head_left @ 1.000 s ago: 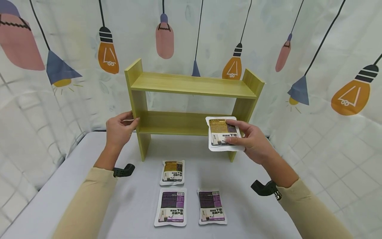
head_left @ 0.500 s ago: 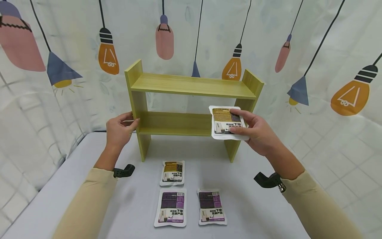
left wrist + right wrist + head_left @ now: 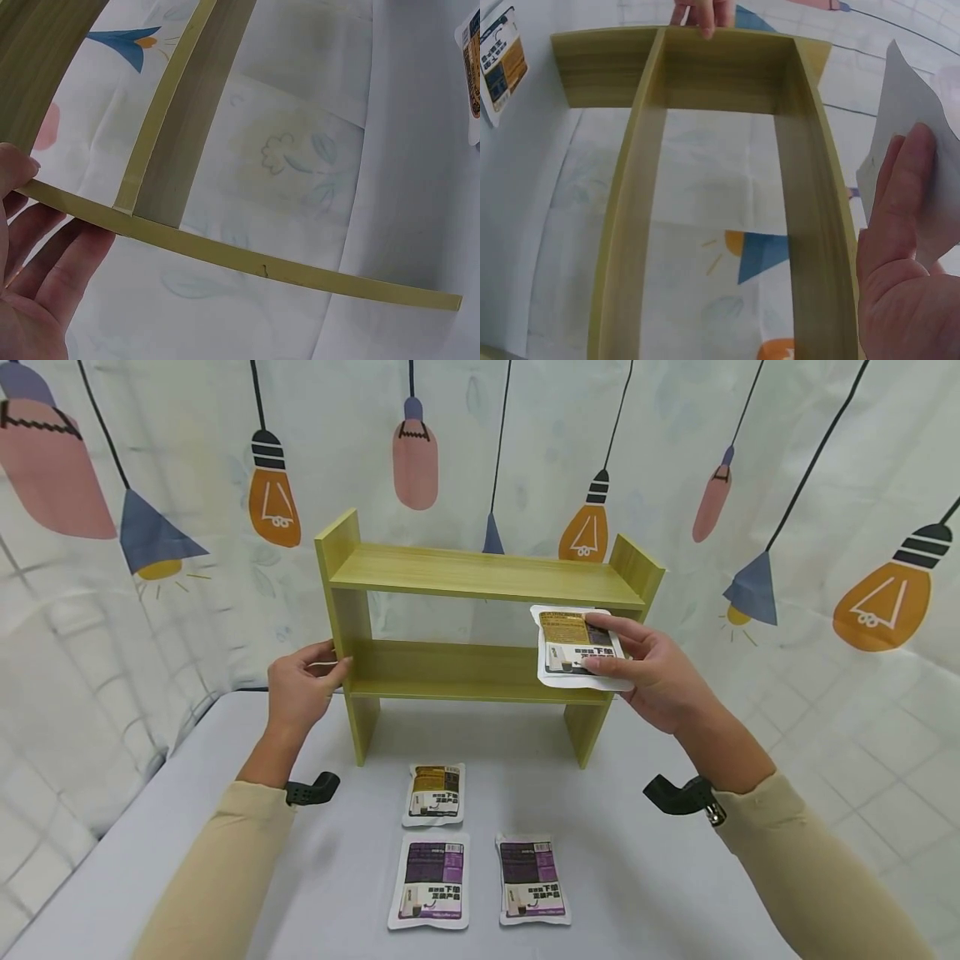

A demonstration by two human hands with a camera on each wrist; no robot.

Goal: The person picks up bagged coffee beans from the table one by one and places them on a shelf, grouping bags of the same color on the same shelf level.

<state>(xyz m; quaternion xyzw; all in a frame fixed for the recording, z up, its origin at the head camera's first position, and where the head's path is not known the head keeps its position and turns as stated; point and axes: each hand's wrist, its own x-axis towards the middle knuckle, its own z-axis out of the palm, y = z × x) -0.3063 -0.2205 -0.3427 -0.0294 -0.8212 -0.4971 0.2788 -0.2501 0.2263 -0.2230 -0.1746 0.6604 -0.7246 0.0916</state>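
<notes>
A two-tier wooden shelf (image 3: 480, 575) stands upright on the table. My left hand (image 3: 302, 685) grips its left side panel; the left wrist view shows the thumb over the panel's front edge and the fingers (image 3: 71, 262) on its outer face. Between thumb and fingers my right hand (image 3: 658, 681) holds a white packet (image 3: 562, 631) with a yellow-and-black label, raised in front of the shelf's right part. Its plain back (image 3: 907, 105) shows in the right wrist view, with fingers lying against it. In the head view the packet overlaps the right end of the lower opening.
Before the shelf lie a smaller yellow-labelled packet (image 3: 435, 802), a purple-labelled packet (image 3: 430, 885) below it, and another purple-labelled packet (image 3: 532, 877) to the right. All rest on the white-covered table (image 3: 615, 877). Behind hangs a curtain (image 3: 487, 443) printed with lamps.
My right hand has lifted the packet upward and slightly to the right, from beside the lower board to near the upper one. The left hand and the shelf stay in place.
</notes>
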